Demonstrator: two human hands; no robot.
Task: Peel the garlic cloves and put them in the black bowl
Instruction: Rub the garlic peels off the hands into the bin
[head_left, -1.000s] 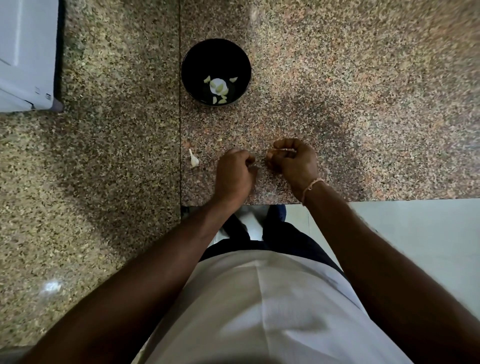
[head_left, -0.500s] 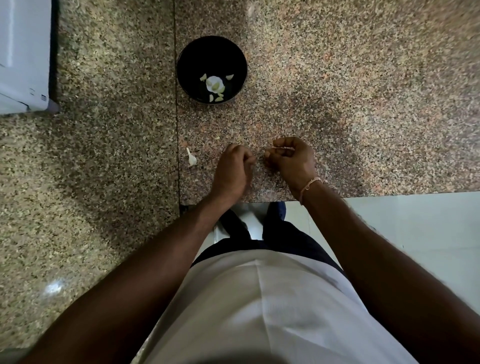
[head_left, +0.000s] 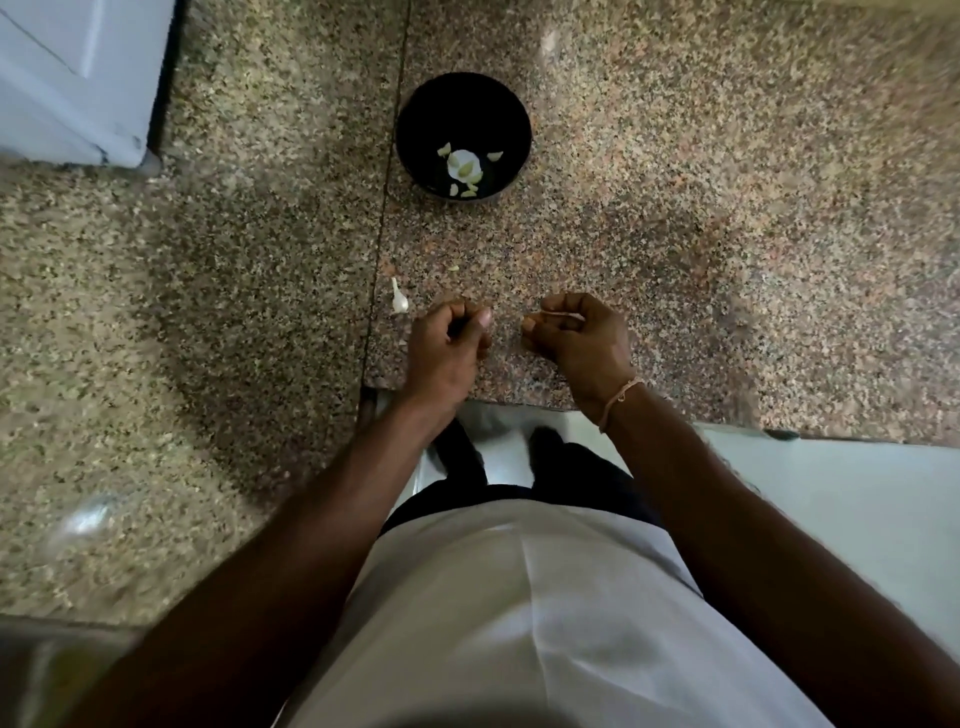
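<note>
Right hand (head_left: 576, 338) pinches a thin pale strip of garlic skin (head_left: 558, 315); the curled left hand (head_left: 449, 343) hides its contents. Peeling is underway; next likely discarding skin, then reaching the round black bowl (head_left: 415, 119).

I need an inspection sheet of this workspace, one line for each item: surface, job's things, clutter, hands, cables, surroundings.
Surface: speckled granite counter, with a seam running past the bowl.
Job's things: black bowl holds several pale garlic pieces; one white garlic clove lies on the counter left of the hands.
Clutter: small pale scrap on the counter between bowl and hands.
Hands: left hand curled, contents hidden; right hand pinches a thin pale strip, perhaps skin.
Cables: nothing seen.
Surroundings: white appliance at upper left; pale floor below the counter edge.
</note>
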